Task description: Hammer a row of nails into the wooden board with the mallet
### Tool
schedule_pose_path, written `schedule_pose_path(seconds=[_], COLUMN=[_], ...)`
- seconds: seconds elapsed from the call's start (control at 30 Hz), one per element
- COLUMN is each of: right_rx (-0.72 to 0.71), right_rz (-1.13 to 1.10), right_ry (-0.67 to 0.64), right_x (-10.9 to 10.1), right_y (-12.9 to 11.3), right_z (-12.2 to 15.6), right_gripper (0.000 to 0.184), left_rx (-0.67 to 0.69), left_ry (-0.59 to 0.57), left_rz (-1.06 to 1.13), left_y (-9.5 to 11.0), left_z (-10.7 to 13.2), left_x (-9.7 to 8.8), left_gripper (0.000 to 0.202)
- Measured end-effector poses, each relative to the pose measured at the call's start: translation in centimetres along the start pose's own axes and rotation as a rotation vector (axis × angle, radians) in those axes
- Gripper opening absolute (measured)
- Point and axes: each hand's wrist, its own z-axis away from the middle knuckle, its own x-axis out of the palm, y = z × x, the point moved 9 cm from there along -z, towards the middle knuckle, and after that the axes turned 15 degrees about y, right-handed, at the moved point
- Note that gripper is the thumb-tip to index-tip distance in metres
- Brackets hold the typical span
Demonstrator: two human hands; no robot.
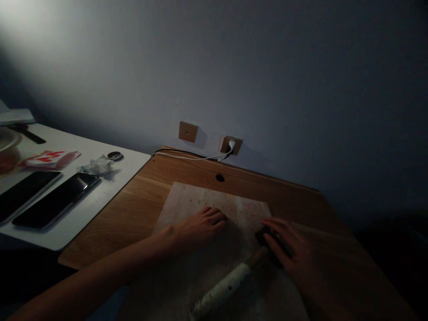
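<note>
My left hand [209, 223] rests on the pale wooden board [180, 203] with its fingers curled down and together. Whatever its fingertips may hold is hidden beneath them. My right hand [287, 245] is closed around the dark head of a hammer [227, 287] at the board's right side. The hammer lies slantwise over the board, its handle wrapped in whitish material and pointing toward me. Beyond my left hand, a row of several small dark spots, perhaps nails or holes, runs along the board's far part.
The board lies on a brown wooden desk [133, 198] against the wall. A white cable [200, 158] runs to a wall socket [236, 145]. On the white table [76, 214] at left are two phones [55, 200], crumpled plastic [96, 166], a round lid [115, 156] and a red-and-white packet [51, 159].
</note>
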Motion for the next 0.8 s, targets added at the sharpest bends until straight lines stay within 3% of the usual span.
schedule_pose_path(seconds=[0.1, 0.2, 0.27, 0.33, 0.47, 0.63, 0.8], right_rx=[0.177, 0.487, 0.657, 0.734, 0.662, 0.611, 0.587], right_rz=[0.053, 0.085, 0.069, 0.054, 0.048, 0.045, -0.102], right_ry=[-0.002, 0.009, -0.004, -0.016, -0.045, 0.033, 0.075], right_x=[-1.3, -2.3, -2.4, -2.3, -1.4, 0.8, 5.4], right_y=[3.8, 7.6, 8.9, 9.2, 7.8, 6.2, 3.1], right_z=[3.6, 7.6, 10.2, 12.1, 13.4, 12.8, 10.2], right_gripper=[0.032, 0.051, 0.061, 0.066, 0.069, 0.076, 0.077], left_rx=[-0.029, -0.078, -0.161, -0.273, -0.441, -0.508, -0.595], left_ry=[0.015, -0.044, -0.056, -0.006, 0.141, 0.131, 0.205], left_rz=[0.105, 0.118, 0.064, -0.012, -0.216, -0.339, -0.392], left_y=[-0.1, 0.0, -0.3, -0.6, -0.7, 0.0, -1.4], left_z=[0.3, 0.8, 1.5, 3.1, 8.6, 15.3, 19.2], left_x=[-0.3, -1.2, -2.8, -5.0, -8.9, -9.3, -10.7], left_gripper=[0.035, 0.060, 0.066, 0.061, 0.042, 0.033, 0.032])
